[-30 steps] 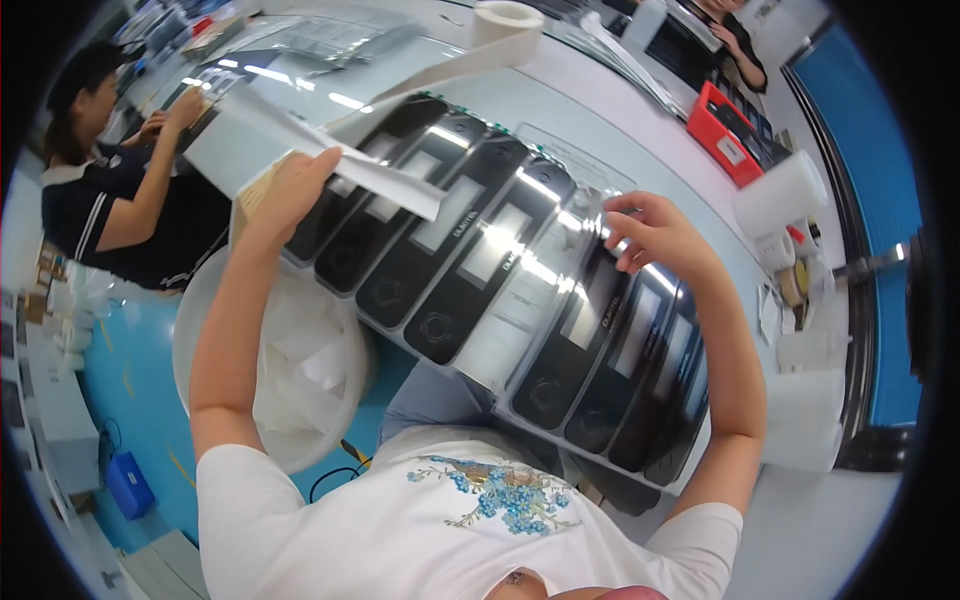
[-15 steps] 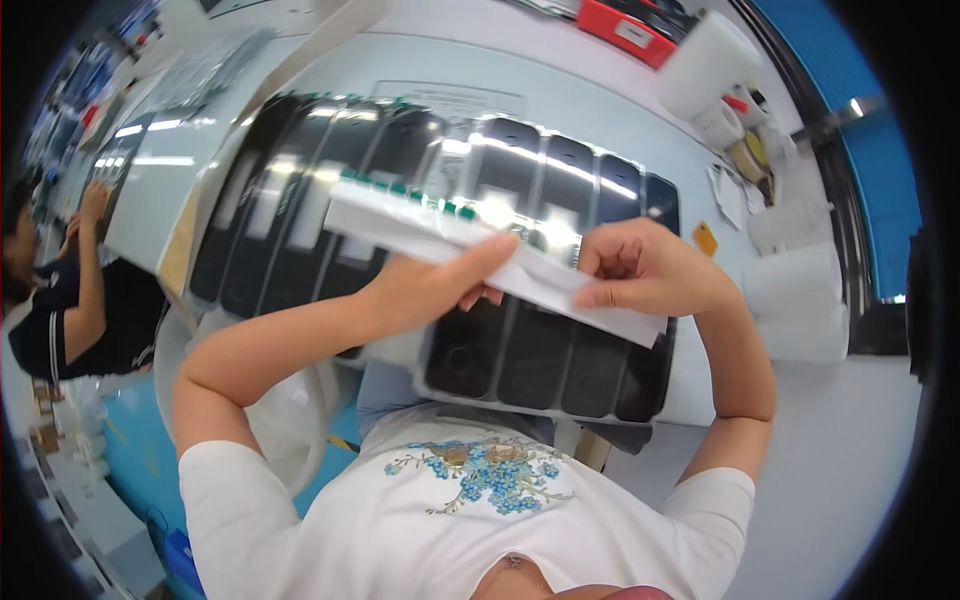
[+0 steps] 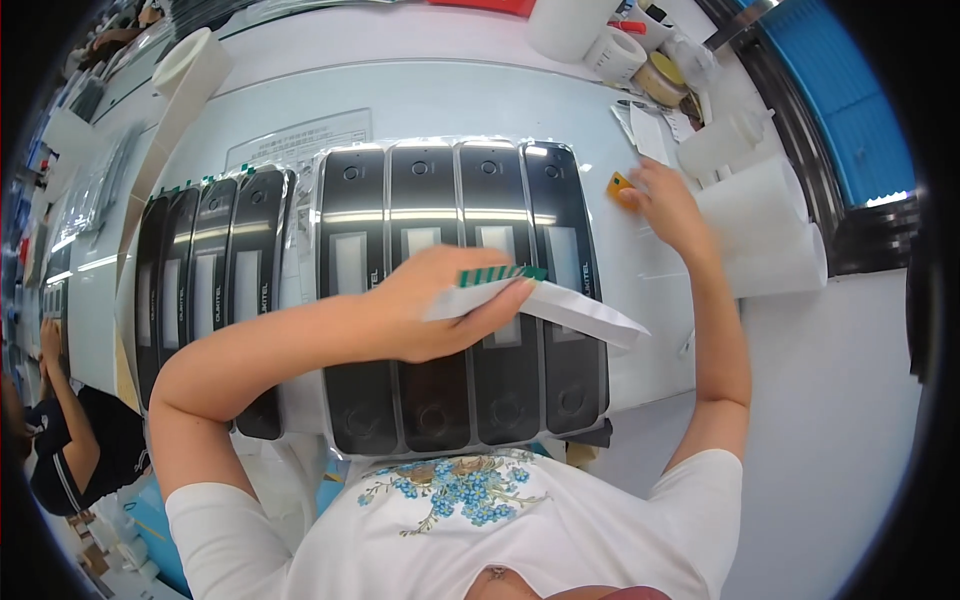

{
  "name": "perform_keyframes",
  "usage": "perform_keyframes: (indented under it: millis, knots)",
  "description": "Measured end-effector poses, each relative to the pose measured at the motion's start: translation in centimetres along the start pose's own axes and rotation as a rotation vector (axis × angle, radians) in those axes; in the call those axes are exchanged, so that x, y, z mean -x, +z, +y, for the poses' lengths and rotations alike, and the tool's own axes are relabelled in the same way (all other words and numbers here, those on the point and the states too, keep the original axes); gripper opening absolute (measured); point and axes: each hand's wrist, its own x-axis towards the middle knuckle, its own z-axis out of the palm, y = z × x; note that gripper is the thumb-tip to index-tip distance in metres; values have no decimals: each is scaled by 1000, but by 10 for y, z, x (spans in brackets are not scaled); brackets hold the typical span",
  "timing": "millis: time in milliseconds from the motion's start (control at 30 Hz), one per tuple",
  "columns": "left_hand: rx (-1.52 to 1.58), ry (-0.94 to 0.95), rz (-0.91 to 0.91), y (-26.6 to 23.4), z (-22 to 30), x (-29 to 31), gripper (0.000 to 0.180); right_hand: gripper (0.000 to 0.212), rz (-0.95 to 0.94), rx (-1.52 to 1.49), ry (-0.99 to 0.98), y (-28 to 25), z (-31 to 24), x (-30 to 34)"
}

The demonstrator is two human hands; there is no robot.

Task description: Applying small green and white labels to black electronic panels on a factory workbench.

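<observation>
A white paper strip [image 3: 585, 318] edged with green tabs is folded over in my left hand [image 3: 450, 300], which is closed around it above the panels. My right hand [image 3: 665, 205] reaches to the far right of the table, its fingers closed at the edge of a small flat orange piece [image 3: 620, 190]. Below my left hand lie several dark, phone-shaped panels [image 3: 430, 390] side by side under clear film, each with a pale rectangle. A second row of similar panels [image 3: 205, 270] stands to the left, with green tabs at the far ends.
White rolls [image 3: 765, 225] lie along the right side, with jars and a tape roll [image 3: 615, 55] behind. A printed sheet [image 3: 310, 135] lies beyond the panels. Another white roll [image 3: 190, 60] stands far left. A person in a dark shirt [image 3: 90, 440] works at the left.
My right hand has let go of the white strip and moved to the far right, onto the orange piece. My left hand keeps the strip, which is now folded. The view has shifted.
</observation>
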Motion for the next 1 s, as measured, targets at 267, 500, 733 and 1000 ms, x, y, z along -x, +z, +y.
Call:
perform_keyframes:
  millis: [267,500,733,1000]
  knots:
    - [-812,65,276,-19,-51,-83,38,18,39,-584,215,-14,-39,-40]
    - [-814,55,343,-16,-53,-91,28,30,-38,-547,-109,-30,-79,-64]
    - [-809,17,322,-20,-51,-93,27,38,-85,-561,-159,-33,-80,-64]
    - [-815,111,282,-14,-54,-70,33,37,-14,-565,-233,-32,-86,-71]
